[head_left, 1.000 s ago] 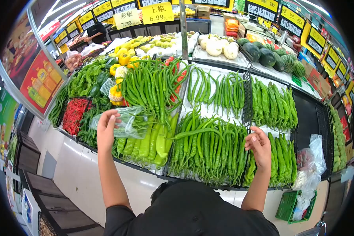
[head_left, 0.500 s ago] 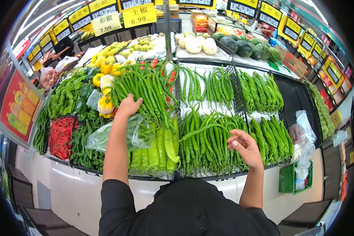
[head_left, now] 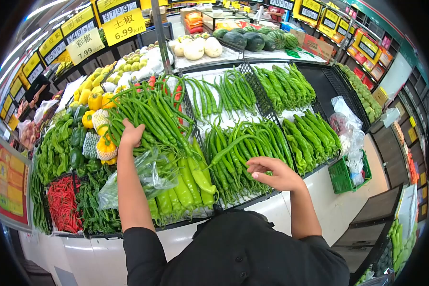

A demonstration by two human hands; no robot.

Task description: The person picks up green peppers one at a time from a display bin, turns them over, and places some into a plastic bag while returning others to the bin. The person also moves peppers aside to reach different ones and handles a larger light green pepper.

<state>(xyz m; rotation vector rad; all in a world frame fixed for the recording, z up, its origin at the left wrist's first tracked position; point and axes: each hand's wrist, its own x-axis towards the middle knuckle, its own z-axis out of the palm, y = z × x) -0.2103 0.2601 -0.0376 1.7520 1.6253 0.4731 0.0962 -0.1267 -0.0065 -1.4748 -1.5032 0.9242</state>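
Observation:
My left hand (head_left: 132,133) is at the left side of a big heap of long green chilli peppers (head_left: 152,112), with its thumb stretched out. Its other fingers are hidden among the peppers, so their grip does not show. Under my left forearm lies a clear plastic bag (head_left: 152,176), on top of pale green peppers (head_left: 183,190). My right hand (head_left: 276,172) hovers over the front tray of green chilli peppers (head_left: 252,152), fingers lightly bent, thumb apart, nothing held. One long pepper lies crosswise on that tray's peppers.
Yellow bell peppers (head_left: 95,101) and red chillies (head_left: 65,205) lie to the left. Wrinkled green peppers (head_left: 312,140) fill trays on the right, near hanging plastic bags (head_left: 350,128) and a green crate (head_left: 339,174). Watermelons (head_left: 255,42) sit behind. A person's arm (head_left: 35,97) shows at far left.
My view has turned to the right, so the stand appears shifted left and tilted. My left hand stays at the heap. The right hand remains over the front tray, fingers still loosely bent.

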